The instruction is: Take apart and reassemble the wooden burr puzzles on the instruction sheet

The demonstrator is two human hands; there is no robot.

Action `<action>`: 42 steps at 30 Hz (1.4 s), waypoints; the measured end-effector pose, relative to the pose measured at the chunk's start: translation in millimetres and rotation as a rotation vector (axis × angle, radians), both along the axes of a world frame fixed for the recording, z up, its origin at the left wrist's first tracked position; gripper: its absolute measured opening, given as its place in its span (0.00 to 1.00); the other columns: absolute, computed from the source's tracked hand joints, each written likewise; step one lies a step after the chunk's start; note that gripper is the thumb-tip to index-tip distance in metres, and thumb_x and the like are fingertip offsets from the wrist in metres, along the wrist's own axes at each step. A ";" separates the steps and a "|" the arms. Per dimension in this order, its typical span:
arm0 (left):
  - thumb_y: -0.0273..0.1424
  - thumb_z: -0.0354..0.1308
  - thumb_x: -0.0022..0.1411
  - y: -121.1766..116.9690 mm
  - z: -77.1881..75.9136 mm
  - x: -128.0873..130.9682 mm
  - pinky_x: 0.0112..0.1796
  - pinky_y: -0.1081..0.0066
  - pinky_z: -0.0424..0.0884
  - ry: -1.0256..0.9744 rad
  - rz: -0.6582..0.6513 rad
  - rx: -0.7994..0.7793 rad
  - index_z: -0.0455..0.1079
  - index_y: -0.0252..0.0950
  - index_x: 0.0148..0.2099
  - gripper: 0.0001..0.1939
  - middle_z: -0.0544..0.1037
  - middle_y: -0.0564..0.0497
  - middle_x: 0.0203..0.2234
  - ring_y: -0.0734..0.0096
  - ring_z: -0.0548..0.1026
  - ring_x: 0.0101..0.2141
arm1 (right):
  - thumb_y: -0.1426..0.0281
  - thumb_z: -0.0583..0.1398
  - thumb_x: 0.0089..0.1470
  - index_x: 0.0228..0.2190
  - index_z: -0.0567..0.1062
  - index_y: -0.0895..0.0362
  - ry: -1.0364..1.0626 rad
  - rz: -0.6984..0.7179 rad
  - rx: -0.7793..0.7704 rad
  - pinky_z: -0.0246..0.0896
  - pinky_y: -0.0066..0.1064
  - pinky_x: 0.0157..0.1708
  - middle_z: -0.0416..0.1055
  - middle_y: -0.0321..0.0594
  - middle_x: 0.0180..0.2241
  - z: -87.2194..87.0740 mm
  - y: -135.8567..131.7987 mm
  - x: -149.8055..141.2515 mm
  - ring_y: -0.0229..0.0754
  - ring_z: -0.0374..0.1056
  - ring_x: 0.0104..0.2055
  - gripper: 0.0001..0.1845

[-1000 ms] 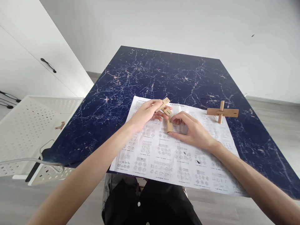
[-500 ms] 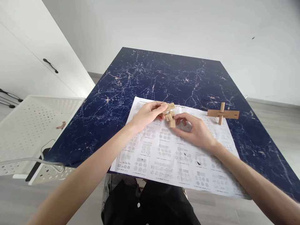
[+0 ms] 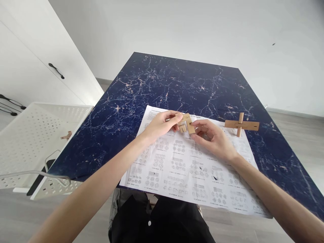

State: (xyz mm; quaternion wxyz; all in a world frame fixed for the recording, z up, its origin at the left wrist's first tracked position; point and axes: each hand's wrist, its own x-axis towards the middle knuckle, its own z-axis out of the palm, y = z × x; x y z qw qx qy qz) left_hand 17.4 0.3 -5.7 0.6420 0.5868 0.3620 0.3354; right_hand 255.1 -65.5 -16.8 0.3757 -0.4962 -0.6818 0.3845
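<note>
Wooden puzzle pieces (image 3: pixel 185 118) with notches sit between my hands, above the printed sheet. My left hand (image 3: pixel 165 124) pinches the upper left of them, thumb on top. The fingers of my right hand (image 3: pixel 211 136) are closed on a notched wooden block (image 3: pixel 191 127) at the right side. A smaller block end (image 3: pixel 182 128) shows below and between the hands. Whether these pieces interlock or only touch, I cannot tell. The sheet (image 3: pixel 174 175) carries rows of small line diagrams and lies under both hands.
A cross of two wooden pieces (image 3: pixel 241 125) stands at the sheet's right edge. The dark blue marbled table (image 3: pixel 177 81) reaches back toward the wall. At left is a white perforated cart (image 3: pixel 27 135), with a small wooden piece (image 3: pixel 66 135) and a grey cable (image 3: pixel 32 172).
The right-hand block has turned and shifted right against the other pieces, and a gap shows between it and the small block end. My right hand moved slightly right with it.
</note>
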 end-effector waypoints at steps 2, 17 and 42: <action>0.48 0.65 0.71 -1.1 1.6 0.0 0.37 0.66 0.70 0.014 -0.002 0.007 0.79 0.36 0.52 0.21 0.80 0.45 0.39 0.67 0.76 0.36 | 0.61 0.67 0.65 0.51 0.76 0.49 0.018 -0.006 -0.018 0.70 0.39 0.36 0.79 0.42 0.41 0.5 0.2 0.3 0.47 0.75 0.39 0.15; 0.48 0.63 0.72 -0.4 1.7 0.1 0.38 0.66 0.72 0.029 -0.019 0.011 0.79 0.36 0.53 0.21 0.80 0.46 0.39 0.67 0.77 0.36 | 0.55 0.65 0.68 0.48 0.78 0.46 0.316 -0.039 -0.187 0.64 0.33 0.28 0.70 0.34 0.30 4.0 4.4 7.6 0.41 0.68 0.30 0.12; 0.46 0.62 0.74 -3.8 4.9 -0.4 0.37 0.67 0.71 0.071 -0.035 0.037 0.78 0.33 0.54 0.21 0.81 0.46 0.35 0.68 0.77 0.35 | 0.66 0.65 0.69 0.57 0.76 0.49 -0.101 -0.108 0.257 0.77 0.53 0.56 0.80 0.46 0.51 -6.2 -1.0 0.4 0.52 0.79 0.51 0.17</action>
